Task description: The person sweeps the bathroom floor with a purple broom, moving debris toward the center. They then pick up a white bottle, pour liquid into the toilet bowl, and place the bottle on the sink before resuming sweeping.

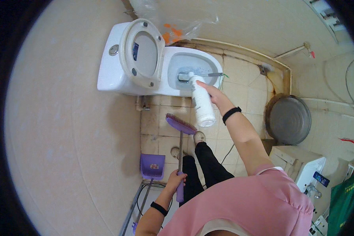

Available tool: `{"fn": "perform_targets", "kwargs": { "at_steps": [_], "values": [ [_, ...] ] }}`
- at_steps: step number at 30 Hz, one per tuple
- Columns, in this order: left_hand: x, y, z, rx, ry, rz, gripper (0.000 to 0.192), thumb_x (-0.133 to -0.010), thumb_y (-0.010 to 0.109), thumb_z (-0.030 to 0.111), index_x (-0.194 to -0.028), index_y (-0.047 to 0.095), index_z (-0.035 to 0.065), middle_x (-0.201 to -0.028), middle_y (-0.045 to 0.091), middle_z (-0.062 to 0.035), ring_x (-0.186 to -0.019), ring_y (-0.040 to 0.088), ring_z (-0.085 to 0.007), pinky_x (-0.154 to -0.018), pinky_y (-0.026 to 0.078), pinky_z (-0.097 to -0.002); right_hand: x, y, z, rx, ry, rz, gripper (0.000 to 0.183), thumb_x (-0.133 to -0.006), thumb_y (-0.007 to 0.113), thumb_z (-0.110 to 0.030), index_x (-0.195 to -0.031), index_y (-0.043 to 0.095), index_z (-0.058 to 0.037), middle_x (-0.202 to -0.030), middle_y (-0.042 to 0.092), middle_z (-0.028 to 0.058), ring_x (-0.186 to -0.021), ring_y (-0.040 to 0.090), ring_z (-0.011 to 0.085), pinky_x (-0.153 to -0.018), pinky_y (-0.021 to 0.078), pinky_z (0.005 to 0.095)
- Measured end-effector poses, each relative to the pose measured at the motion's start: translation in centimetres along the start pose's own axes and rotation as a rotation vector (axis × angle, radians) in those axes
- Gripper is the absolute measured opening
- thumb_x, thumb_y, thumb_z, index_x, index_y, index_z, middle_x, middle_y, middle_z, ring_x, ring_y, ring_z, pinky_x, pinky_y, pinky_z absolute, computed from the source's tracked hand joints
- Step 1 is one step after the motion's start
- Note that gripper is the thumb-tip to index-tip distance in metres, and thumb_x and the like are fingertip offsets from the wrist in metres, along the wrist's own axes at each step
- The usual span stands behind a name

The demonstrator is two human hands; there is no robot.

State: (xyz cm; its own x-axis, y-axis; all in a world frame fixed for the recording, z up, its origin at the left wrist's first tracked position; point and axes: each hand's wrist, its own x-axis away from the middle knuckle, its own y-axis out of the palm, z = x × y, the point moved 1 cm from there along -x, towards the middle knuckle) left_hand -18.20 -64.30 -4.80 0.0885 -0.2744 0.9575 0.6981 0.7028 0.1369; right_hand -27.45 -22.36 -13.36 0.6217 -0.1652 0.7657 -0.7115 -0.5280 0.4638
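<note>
My right hand (213,92) grips a white plastic bottle (203,103), tipped so that its nozzle points down into the white toilet bowl (171,56). A toilet brush with a grey handle (215,75) rests in the bowl, its head low inside, close to the nozzle. The toilet's seat and lid (125,47) are raised against the cistern. Low in the picture, my left hand (177,180) is closed around the purple grip of a broom (180,153). The broom's purple, bristled head (181,124) is over the tiled floor near my shoes.
A purple dustpan (152,166) is by the left wall. A large round metal basin (292,119) leans at the right wall, above a white washing machine (303,165). Pipes run along the far wall. A clear plastic bag (191,26) hangs behind the toilet. A cable crosses the floor tiles.
</note>
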Motion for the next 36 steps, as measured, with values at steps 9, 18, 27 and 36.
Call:
{"fn": "perform_targets", "kwargs": {
  "at_steps": [9,18,27,36],
  "values": [
    [-0.4,0.1,0.1,0.035,0.028,-0.021,0.03,-0.081,0.064,0.008,-0.105,0.048,-0.0016,-0.077,0.058,-0.0071,-0.059,0.055,-0.0121,-0.046,0.049,-0.0269,-1.4,1.0,3.0,0.069,0.046,-0.104,0.047,-0.079,0.073,-0.036,-0.108,0.058,-0.002,-0.093,0.066,0.0109,-0.079,0.065,0.0227,-0.071,0.0546,0.0378],
    [-0.8,0.7,0.7,0.013,0.03,0.015,0.029,-0.079,0.065,0.01,-0.103,0.051,-0.0007,-0.074,0.057,-0.0063,-0.058,0.055,-0.0125,-0.046,0.049,-0.0277,0.9,-4.7,0.5,0.133,0.027,0.03,0.053,-0.08,0.07,-0.043,-0.109,0.057,-0.0013,-0.095,0.065,0.0124,-0.077,0.065,0.0231,-0.068,0.0555,0.0372],
    [0.0,0.5,0.8,0.006,0.017,0.003,0.031,-0.079,0.065,0.01,-0.104,0.049,-0.0006,-0.074,0.056,-0.0069,-0.057,0.055,-0.0134,-0.045,0.049,-0.0282,1.6,-0.1,1.2,0.018,-0.004,-0.062,0.051,-0.081,0.071,-0.039,-0.114,0.056,-0.0021,-0.098,0.065,0.0108,-0.084,0.064,0.0223,-0.073,0.0542,0.0383],
    [0.8,-0.2,-1.8,0.098,0.043,0.034,0.036,-0.08,0.063,0.007,-0.111,0.047,-0.0028,-0.078,0.058,-0.006,-0.059,0.055,-0.0114,-0.047,0.048,-0.027,1.2,0.6,1.6,0.076,-0.065,0.028,0.055,-0.08,0.072,-0.037,-0.115,0.053,0.0004,-0.098,0.064,0.0118,-0.084,0.064,0.0237,-0.075,0.054,0.0374]
  ]
}}
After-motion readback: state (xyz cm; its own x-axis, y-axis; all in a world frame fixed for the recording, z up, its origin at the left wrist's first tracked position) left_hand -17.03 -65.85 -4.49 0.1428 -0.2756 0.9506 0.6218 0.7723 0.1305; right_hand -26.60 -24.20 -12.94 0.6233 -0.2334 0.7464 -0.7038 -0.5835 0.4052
